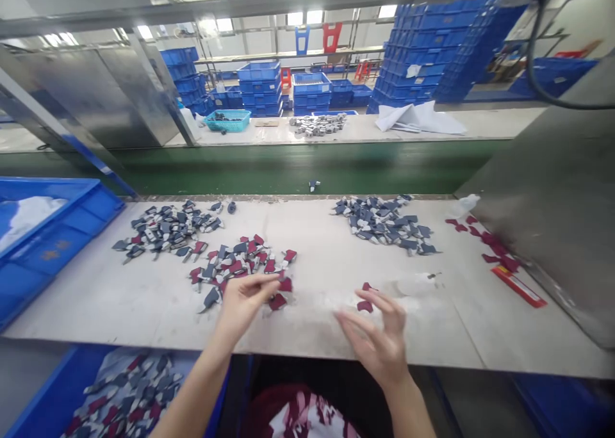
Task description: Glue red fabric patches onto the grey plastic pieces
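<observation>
My left hand point(247, 303) is pinched at the edge of a pile of small key-shaped parts point(233, 266), maroon or dark blue with pale stems. A maroon part point(285, 285) sits right at its fingertips and appears gripped. Just below that, another maroon part point(277, 302) lies on the table. My right hand point(379, 339), slightly blurred, has its fingers apart and holds nothing visible. Two loose maroon pieces point(365, 306) lie by its fingertips. Beyond the hands are a left pile of dark blue parts point(168, 228) and a right one point(384, 221).
A clear bottle point(416, 285) lies right of my right hand. Farther right are a red-and-white packet point(519, 287) and scattered maroon pieces point(500, 249). A green conveyor belt point(240, 169) crosses behind the table, carrying one part. Blue bins point(52, 246) flank the left side.
</observation>
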`<state>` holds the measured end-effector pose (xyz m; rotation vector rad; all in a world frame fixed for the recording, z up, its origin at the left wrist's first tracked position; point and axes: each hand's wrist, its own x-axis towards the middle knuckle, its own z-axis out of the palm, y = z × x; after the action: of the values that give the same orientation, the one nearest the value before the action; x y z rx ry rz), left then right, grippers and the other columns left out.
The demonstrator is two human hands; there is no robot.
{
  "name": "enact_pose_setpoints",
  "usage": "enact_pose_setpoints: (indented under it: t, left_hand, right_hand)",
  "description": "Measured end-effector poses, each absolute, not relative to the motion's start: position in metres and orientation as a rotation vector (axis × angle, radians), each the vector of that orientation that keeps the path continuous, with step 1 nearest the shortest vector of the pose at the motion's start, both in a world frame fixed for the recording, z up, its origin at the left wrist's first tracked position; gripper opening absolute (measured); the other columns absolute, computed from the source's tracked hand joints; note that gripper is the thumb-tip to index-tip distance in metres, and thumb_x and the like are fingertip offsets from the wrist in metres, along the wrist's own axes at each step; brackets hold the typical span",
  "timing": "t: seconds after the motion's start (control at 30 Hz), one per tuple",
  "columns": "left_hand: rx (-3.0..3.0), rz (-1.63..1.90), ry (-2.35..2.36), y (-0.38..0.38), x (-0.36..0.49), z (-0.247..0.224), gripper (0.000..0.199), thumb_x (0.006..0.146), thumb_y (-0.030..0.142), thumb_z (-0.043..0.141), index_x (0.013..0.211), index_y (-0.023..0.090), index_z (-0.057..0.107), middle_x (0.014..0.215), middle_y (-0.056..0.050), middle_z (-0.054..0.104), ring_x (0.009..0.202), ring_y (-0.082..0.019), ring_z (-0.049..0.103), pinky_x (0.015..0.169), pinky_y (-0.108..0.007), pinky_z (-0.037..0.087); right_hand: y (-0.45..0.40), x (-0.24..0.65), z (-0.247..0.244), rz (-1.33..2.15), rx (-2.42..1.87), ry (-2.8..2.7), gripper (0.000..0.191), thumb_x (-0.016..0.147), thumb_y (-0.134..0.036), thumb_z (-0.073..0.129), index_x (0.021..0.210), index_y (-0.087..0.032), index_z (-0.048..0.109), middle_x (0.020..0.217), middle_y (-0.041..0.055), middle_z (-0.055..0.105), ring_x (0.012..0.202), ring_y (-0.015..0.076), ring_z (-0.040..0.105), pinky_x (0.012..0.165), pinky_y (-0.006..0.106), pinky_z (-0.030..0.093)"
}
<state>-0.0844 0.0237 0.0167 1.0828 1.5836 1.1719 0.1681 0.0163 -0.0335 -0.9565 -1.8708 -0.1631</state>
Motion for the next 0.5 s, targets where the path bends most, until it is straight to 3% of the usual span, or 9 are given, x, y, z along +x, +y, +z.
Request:
enact_pose_setpoints:
  t: [0.13, 0.2, 0.37, 0.5]
  left_hand:
    - [1.305, 1.197, 1.981, 0.036, -0.144, 0.028, 0.026, 0.07, 0.041, 0.072, 0.08, 0.019, 0.081, 0.083, -0.007, 0.081, 0.081, -0.027, 0.074, 0.072, -0.033, 0.059]
    - [1.412, 1.099, 2.122, 0.043, -0.164, 0.034, 0.028, 0.074, 0.043, 0.065, 0.08, 0.02, 0.08, 0.087, -0.007, 0.081, 0.087, -0.028, 0.074, 0.077, -0.034, 0.059]
    - [1.77, 0.571, 2.25, 0.071, -0.182, 0.057, 0.038, 0.08, 0.048, 0.053, 0.082, 0.02, 0.078, 0.097, -0.009, 0.08, 0.093, -0.032, 0.072, 0.079, -0.035, 0.055]
    - [1.965, 0.357, 2.267, 0.125, -0.165, 0.072, 0.037, 0.087, 0.044, 0.049, 0.09, 0.021, 0.077, 0.101, -0.008, 0.079, 0.096, -0.032, 0.071, 0.084, -0.037, 0.053]
  right_hand:
    - [0.022, 0.202, -0.05, -0.489, -1.224, -1.596, 0.023, 0.074, -0.015, 0.082, 0.092, -0.022, 0.069, 0.106, 0.0092, 0.061, 0.099, 0.0278, 0.062, 0.083, 0.045, 0.053]
    - [0.024, 0.215, -0.059, -0.536, -1.375, -1.456, 0.025, 0.074, -0.022, 0.083, 0.096, -0.021, 0.073, 0.113, 0.014, 0.06, 0.107, 0.0341, 0.059, 0.079, 0.047, 0.055]
    - [0.032, 0.221, -0.072, -0.271, -1.618, -1.352, 0.032, 0.081, -0.045, 0.075, 0.098, -0.018, 0.076, 0.144, 0.02, 0.042, 0.133, 0.046, 0.038, 0.084, 0.053, 0.056]
    - [0.04, 0.221, -0.082, -0.192, -1.633, -1.492, 0.048, 0.088, -0.062, 0.058, 0.097, -0.02, 0.077, 0.144, 0.0186, 0.04, 0.133, 0.0476, 0.038, 0.094, 0.065, 0.045]
